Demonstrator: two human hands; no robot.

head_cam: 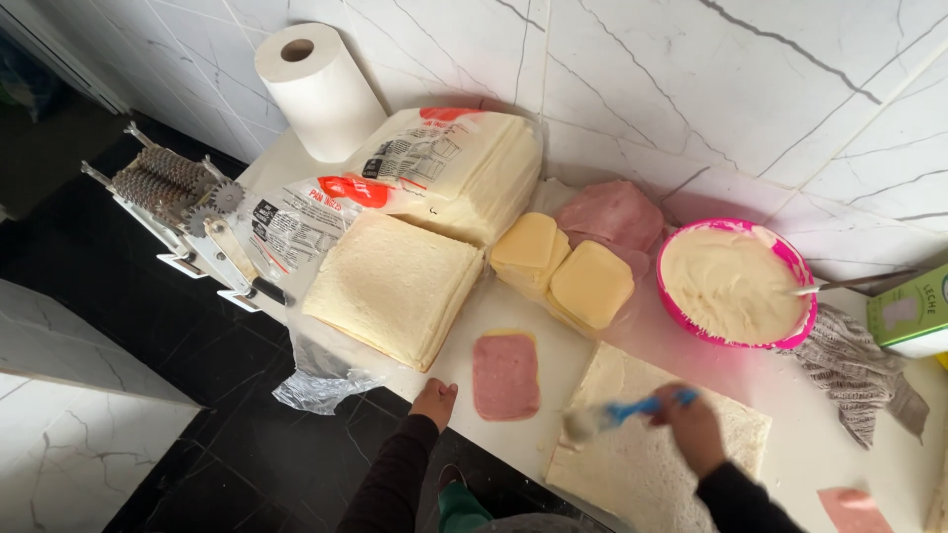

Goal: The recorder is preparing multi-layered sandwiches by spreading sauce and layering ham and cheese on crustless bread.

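Observation:
My right hand [691, 424] grips a blue-handled spreader [614, 415] and drags its pale, cream-laden tip across a large flat sheet of crustless bread [652, 454] lying on the white counter [839, 464]. My left hand [434, 400] rests on the counter's front edge with fingers curled and nothing in it. Just right of that hand lies a slice of pink ham on a cheese slice [506, 375]. A pink bowl of cream spread [736, 283] with a utensil handle in it stands behind the bread sheet.
A stack of bread sheets [393, 286], a bagged loaf [454, 168], cheese stacks [568, 271], ham slices [612, 212] and a paper towel roll [318, 89] fill the back. A metal roller cutter [188, 212] sits at the left, a striped cloth [854, 365] and green carton [913, 311] at the right.

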